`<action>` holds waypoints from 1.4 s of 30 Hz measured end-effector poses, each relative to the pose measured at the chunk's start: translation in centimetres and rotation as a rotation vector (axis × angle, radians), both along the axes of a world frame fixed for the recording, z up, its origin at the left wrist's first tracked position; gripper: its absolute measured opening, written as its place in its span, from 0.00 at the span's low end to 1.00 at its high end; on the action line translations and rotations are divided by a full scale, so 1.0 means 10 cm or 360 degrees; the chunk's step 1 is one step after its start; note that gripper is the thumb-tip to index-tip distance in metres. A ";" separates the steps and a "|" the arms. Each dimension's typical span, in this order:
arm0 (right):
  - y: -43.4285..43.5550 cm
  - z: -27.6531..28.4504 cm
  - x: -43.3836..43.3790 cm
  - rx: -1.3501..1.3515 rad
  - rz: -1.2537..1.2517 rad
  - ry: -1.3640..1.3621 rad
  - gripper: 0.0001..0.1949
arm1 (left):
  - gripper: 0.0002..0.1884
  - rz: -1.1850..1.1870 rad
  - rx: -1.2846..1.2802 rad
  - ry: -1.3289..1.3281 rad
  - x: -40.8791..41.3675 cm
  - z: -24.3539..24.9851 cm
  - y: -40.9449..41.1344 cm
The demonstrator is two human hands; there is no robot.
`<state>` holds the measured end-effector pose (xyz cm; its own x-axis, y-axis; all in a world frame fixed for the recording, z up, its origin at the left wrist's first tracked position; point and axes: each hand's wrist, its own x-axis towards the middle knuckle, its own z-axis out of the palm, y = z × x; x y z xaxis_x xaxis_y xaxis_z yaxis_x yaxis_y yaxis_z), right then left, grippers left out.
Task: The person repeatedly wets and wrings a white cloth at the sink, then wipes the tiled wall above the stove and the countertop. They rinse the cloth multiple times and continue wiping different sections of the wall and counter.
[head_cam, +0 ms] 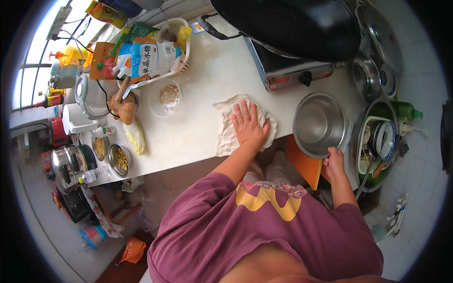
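My left hand (249, 122) lies flat, palm down, on a crumpled off-white cloth (226, 131) spread on the worktop. Its fingers point away from me and the thumb stands out to the right. One corner of the cloth hangs at the worktop's front edge. With my right hand (334, 162) I grip the near rim of a stainless steel basin (318, 123), thumb over the edge. The basin's inside looks bare, and its near side reaches past the worktop edge.
Behind the basin stands a gas stove (297, 76) bearing a large black wok (290, 28). Dishes fill a rack (364, 141) in the sink at right. Leftward are a clear bowl (165, 98), a napa cabbage (134, 136), and a white basket (185, 60) of packets. An orange cabinet door (304, 161) hangs open below.
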<state>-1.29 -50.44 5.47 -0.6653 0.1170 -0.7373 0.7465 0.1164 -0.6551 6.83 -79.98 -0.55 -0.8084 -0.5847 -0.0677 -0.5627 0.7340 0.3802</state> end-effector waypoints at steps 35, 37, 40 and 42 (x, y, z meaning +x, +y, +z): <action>1.10 0.53 0.71 -0.0093 -0.0122 -0.0047 0.02 | 0.32 -0.1485 -0.0026 0.0578 -2.05 -0.23 1.15; 1.09 0.59 0.74 -0.0165 -0.0085 -0.0007 0.02 | 0.32 -0.1695 0.0061 0.0503 -2.04 -0.22 1.07; 1.01 0.62 0.84 -0.0101 -0.0112 -0.0025 0.02 | 0.33 -0.1930 0.0161 0.0424 -1.76 -0.17 0.99; 1.00 0.56 0.91 -0.0102 -0.0140 0.0000 0.03 | 0.34 -0.1948 0.0166 0.0376 -1.49 -0.08 0.89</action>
